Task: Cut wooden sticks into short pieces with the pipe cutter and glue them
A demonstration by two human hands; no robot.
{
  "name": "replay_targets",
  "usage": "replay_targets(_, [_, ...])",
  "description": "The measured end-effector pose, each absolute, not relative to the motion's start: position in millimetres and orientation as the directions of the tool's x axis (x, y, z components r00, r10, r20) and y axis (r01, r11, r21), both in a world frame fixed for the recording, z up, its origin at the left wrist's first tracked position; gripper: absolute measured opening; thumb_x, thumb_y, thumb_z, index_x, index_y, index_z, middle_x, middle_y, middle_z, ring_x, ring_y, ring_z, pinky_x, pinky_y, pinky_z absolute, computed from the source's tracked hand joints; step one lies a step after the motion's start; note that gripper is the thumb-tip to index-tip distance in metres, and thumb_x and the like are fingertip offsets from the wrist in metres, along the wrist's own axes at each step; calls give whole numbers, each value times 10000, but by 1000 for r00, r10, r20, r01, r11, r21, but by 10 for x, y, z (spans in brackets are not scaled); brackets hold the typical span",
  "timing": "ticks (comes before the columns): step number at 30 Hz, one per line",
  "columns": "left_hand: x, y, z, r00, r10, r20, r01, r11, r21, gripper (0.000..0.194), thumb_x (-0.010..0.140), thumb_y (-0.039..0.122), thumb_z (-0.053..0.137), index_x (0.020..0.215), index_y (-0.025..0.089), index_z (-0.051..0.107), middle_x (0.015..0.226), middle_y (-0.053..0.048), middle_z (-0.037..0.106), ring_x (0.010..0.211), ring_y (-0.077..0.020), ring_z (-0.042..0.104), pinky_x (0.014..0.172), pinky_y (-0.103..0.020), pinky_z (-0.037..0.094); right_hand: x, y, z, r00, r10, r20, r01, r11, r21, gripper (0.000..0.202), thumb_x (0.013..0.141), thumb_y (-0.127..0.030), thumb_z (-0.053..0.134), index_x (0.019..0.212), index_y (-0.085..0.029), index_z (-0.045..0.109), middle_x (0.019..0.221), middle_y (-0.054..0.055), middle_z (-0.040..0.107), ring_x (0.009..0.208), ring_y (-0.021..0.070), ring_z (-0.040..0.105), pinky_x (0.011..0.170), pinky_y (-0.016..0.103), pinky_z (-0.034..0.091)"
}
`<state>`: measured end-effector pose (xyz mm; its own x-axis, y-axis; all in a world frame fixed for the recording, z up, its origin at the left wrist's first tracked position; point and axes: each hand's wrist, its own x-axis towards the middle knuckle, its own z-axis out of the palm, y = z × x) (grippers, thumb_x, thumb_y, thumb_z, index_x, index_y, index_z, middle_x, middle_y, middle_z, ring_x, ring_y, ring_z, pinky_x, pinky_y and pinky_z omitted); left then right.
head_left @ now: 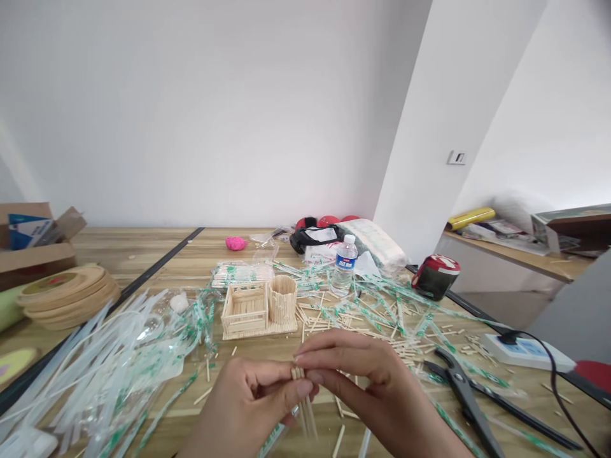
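My left hand (pixel 260 401) pinches a small bundle of wooden sticks (pixel 307 416) between thumb and fingers, low in the middle of the view. The sticks point downward and their lower ends are blurred. My right hand (pixel 356 375) meets the bundle's top end, its thumb and fingertips closed about it. Just beyond the hands stands a small holder made of sticks, with a square box (pixel 245 308) and a round cup (pixel 282 299) on one stick base. Cut sticks (pixel 405 346) lie scattered to the right of it.
Clear glue sticks (pixel 105 369) and green-printed wrappers (pixel 198 324) cover the left side. A water bottle (pixel 344 264) stands behind the loose sticks. Black-handled pliers (pixel 465 388) and a white power strip (pixel 529 353) lie right. Wooden discs (pixel 71 296) are stacked far left.
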<state>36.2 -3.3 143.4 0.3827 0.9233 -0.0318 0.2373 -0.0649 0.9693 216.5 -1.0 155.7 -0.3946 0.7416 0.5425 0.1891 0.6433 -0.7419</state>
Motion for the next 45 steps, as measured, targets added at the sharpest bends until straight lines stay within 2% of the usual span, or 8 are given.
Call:
replay_targets(4, [385, -18, 1476, 425, 902, -73, 200, -15, 980, 253, 770, 393, 621, 685, 183, 734, 573, 36, 510, 580, -103, 455, 555, -182, 441, 2158, 18, 1529, -394, 763, 512, 178, 610, -772, 258, 823, -133, 633, 967, -327, 723, 883, -32, 712, 802, 91, 654, 721, 175, 506])
replay_targets(10, [392, 22, 1465, 453, 884, -116, 173, 41, 984, 297, 751, 414, 640, 605, 169, 722, 529, 41, 498, 530, -82, 432, 521, -166, 444, 2186, 57, 1504, -412, 772, 485, 197, 595, -779, 194, 832, -181, 635, 926, -321, 732, 868, -39, 720, 789, 88, 657, 708, 173, 503])
replay_targets(15, [399, 38, 1443, 463, 876, -131, 146, 71, 987, 279, 738, 415, 651, 641, 168, 737, 548, 40, 510, 526, -80, 467, 509, -167, 448, 2201, 86, 1478, -437, 770, 465, 190, 584, -789, 205, 830, -188, 638, 904, -353, 734, 851, -51, 722, 791, 88, 664, 697, 172, 507])
replay_targets(22, [399, 45, 1453, 466, 877, -113, 140, 53, 989, 293, 726, 429, 652, 653, 159, 743, 558, 40, 489, 533, -84, 470, 499, -176, 469, 2198, 82, 1458, -354, 820, 449, 219, 539, -813, 226, 773, -147, 690, 954, -282, 705, 847, -39, 720, 769, 95, 656, 717, 192, 512])
replay_targets(25, [392, 45, 1450, 455, 881, -132, 156, 68, 985, 298, 718, 433, 656, 669, 154, 748, 562, 32, 518, 535, -90, 484, 514, -194, 490, 2192, 96, 1469, -399, 795, 458, 211, 565, -797, 132, 797, -160, 667, 842, -264, 735, 833, -26, 720, 784, 102, 657, 720, 197, 507])
replay_targets(34, [403, 56, 1480, 501, 849, -171, 156, 106, 982, 343, 681, 484, 680, 675, 149, 755, 603, 1, 620, 505, -88, 542, 494, -187, 481, 2199, 115, 1488, -407, 803, 436, 176, 537, -825, 140, 772, -147, 688, 815, -262, 755, 822, -6, 730, 734, 101, 670, 649, 174, 518])
replay_targets(41, [398, 49, 1486, 532, 827, -179, 95, 152, 984, 257, 721, 402, 682, 657, 165, 759, 557, 18, 623, 489, -76, 564, 482, -161, 488, 2227, 119, 1460, -428, 807, 407, 196, 522, -830, 133, 782, -172, 681, 825, -273, 756, 828, -1, 732, 724, 114, 675, 635, 195, 533])
replay_targets(45, [360, 143, 1406, 560, 810, -173, 14, 200, 980, 235, 743, 366, 686, 729, 144, 763, 643, -36, 708, 567, -114, 638, 471, -161, 515, 2221, 173, 1440, -416, 796, 440, 198, 551, -810, 178, 803, -176, 658, 898, -300, 743, 875, 0, 733, 784, 132, 680, 694, 232, 542])
